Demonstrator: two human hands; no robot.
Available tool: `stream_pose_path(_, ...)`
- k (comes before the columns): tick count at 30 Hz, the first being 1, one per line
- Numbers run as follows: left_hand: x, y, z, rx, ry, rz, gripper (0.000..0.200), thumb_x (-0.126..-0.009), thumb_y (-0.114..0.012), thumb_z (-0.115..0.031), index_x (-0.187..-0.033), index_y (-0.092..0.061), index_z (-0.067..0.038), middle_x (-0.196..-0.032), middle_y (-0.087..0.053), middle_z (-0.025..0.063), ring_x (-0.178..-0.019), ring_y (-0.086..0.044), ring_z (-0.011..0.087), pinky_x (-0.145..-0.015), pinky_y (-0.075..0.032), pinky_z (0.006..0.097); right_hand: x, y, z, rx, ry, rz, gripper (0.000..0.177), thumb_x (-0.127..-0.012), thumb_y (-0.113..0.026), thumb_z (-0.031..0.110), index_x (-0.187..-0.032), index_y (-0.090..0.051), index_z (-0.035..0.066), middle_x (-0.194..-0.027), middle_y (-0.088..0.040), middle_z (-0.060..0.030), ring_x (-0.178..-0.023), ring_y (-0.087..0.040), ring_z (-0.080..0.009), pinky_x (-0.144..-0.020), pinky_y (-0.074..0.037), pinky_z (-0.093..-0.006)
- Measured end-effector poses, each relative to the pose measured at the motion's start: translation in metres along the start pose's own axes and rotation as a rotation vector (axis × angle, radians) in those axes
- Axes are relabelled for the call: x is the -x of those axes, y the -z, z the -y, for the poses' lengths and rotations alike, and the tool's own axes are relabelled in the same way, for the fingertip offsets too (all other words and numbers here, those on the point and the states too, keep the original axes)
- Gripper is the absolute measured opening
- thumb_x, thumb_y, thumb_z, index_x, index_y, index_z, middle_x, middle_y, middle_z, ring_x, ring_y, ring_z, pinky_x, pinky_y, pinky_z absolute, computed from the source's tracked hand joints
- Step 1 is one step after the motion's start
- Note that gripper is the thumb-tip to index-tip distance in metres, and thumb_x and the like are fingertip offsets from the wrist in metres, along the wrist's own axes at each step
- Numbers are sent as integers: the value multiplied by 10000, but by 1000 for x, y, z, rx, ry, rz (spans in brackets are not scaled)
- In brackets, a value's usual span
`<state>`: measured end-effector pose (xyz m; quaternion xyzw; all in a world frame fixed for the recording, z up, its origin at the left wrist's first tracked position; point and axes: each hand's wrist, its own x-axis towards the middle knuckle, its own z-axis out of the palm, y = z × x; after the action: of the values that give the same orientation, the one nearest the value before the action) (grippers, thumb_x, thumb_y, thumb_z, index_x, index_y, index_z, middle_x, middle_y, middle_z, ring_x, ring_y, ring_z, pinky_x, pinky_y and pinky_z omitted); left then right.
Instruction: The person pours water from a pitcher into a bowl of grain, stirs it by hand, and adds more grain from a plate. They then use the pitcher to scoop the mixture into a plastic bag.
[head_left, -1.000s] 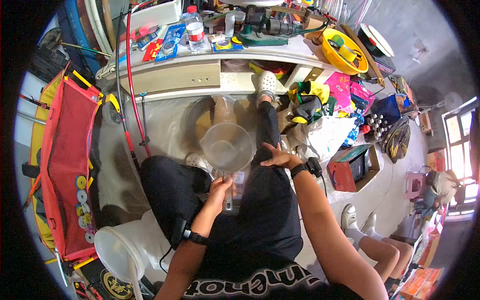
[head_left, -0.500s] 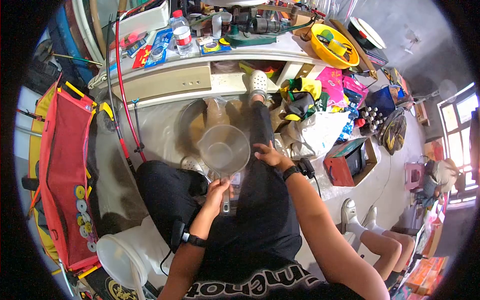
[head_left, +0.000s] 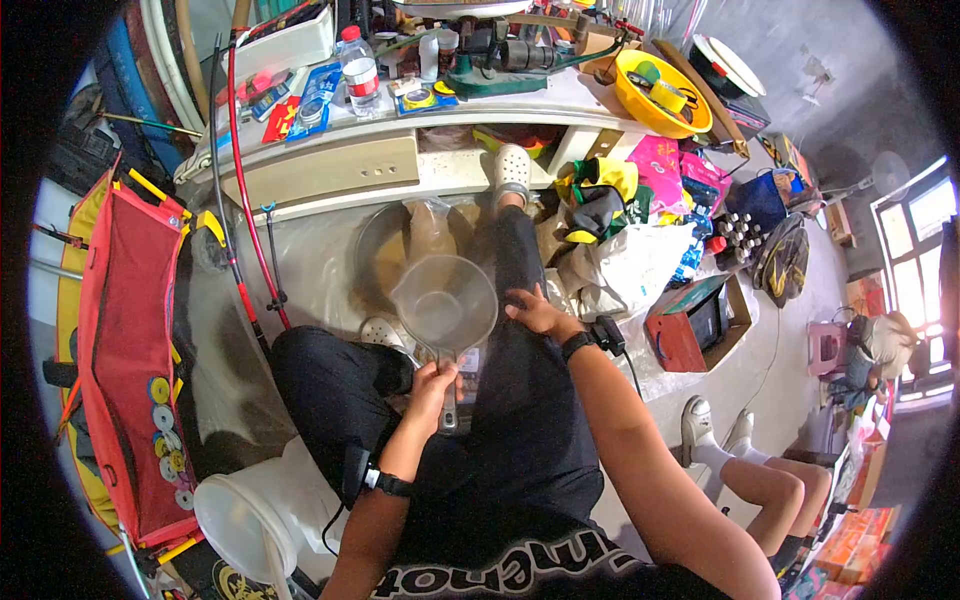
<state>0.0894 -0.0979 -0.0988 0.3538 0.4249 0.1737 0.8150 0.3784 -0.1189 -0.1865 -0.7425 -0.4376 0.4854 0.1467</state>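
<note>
A translucent scoop with a round bowl [head_left: 446, 303] is held by its handle in my left hand [head_left: 436, 392], fingers wrapped round it. The bowl hangs over the floor between my legs, and its inside looks bare. My right hand [head_left: 533, 309] rests on my right leg near the knee, fingers spread, beside the scoop's rim without holding anything. Beyond the scoop, a wide dark basin [head_left: 375, 262] stands on the floor with a clear plastic bag [head_left: 430, 228] in it, partly hidden by the scoop.
A cluttered white bench [head_left: 300, 160] runs across the front, bearing a bottle [head_left: 359, 72] and a yellow basin [head_left: 650, 112]. Rods and a red bag [head_left: 135, 370] stand left, near a white bucket [head_left: 235, 520]. Bags and a box [head_left: 690, 335] lie right. Another person's legs [head_left: 750, 480] show lower right.
The view has shifted very slightly. My left hand still holds the scoop in nearly the same place, and my right hand stays on the leg.
</note>
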Motion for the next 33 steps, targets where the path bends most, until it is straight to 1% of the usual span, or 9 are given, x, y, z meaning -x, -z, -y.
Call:
stream_pose_path(3, 4, -2, -3, -65, 1, -20, 242, -876, -538, -159, -1047, -614, -5, -689, -540, -1, -575, -507, 106, -555, -425, 238, -5, -2, 0, 18, 71, -23, 720, -807, -624, 480, -1394, -328, 187, -1441, -229, -276, -1373, -38, -426, -1100, -153, -480)
stream_pose_path(9, 4, 1, 2, -124, -76, 3, 215, -852, -579, -163, -999, -622, -12, -683, -538, 4, -573, -501, 114, -553, -411, 246, 5, 4, 1, 151, 178, 19, 768, -753, -696, 455, -1382, -345, 186, -1401, -313, -241, -1369, -55, -425, -1108, -141, -469)
stream_pose_path(16, 1, 0, 3, -106, -42, -4, 221, -849, -585, -160, -999, -620, -1, -682, -540, 8, -576, -497, 115, -555, -411, 249, 0, 0, 3, -93, -28, -74, 711, -778, -676, 435, -1370, -367, 192, -1379, -349, -244, -1374, -72, -401, -1117, -133, -451)
stream_pose_path(18, 1, 0, 3, -124, -42, 1, 225, -849, -585, -161, -999, -618, 4, -683, -540, 9, -577, -499, 116, -554, -412, 247, -7, 2, -1, -21, 52, 30, 763, -728, -695, 497, -1366, -364, 242, -1428, -81, -371, -1363, -56, -463, -1079, -215, -498)
stream_pose_path(19, 1, 0, 3, -124, -43, 2, 225, -849, -585, -161, -999, -618, 4, -683, -540, 9, -577, -499, 116, -554, -412, 247, -6, 1, -3, -21, 53, 29, 763, -728, -695, 497, -1366, -364, 242, -1428, -81, -371, -1363, -56, -463, -1079, -215, -498)
stream_pose_path(21, 0, 0, 3, -128, -54, 9, 231, -846, -581, -151, -1005, -615, 12, -687, -540, 10, -579, -501, 115, -552, -414, 245, -3, -2, -3, 175, 128, -18, 688, -790, -669, 410, -1367, -371, 184, -1381, -351, -245, -1375, -79, -402, -1112, -128, -480)
stream_pose_path(25, 2, 1, 4, -125, -70, -21, 231, -840, -576, -138, -1007, -614, 16, -693, -541, 11, -572, -500, 114, -548, -415, 244, 6, 4, 6, 187, 263, 48, 695, -789, -672, 397, -1371, -364, 174, -1401, -318, -262, -1377, -53, -411, -1105, -130, -495)
stream_pose_path(27, 2, 2, 2, -99, -38, 7, 169, -830, -620, -146, -950, -615, -26, -695, -543, 12, -592, -518, 114, -535, -417, 247, 14, -1, 12, -14, 46, -80, 707, -787, -672, 401, -1374, -358, 164, -1415, -282, -280, -1382, -37, -403, -1102, -128, -496)
stream_pose_path(33, 3, -1, 2, -103, -59, -1, 223, -839, -583, -137, -1008, -618, 4, -686, -539, 11, -559, -500, 110, -544, -420, 239, -1, -2, 0, -25, 82, -34, 699, -775, -680, 417, -1364, -375, 197, -1422, -279, -267, -1384, -8, -399, -1102, -137, -487)
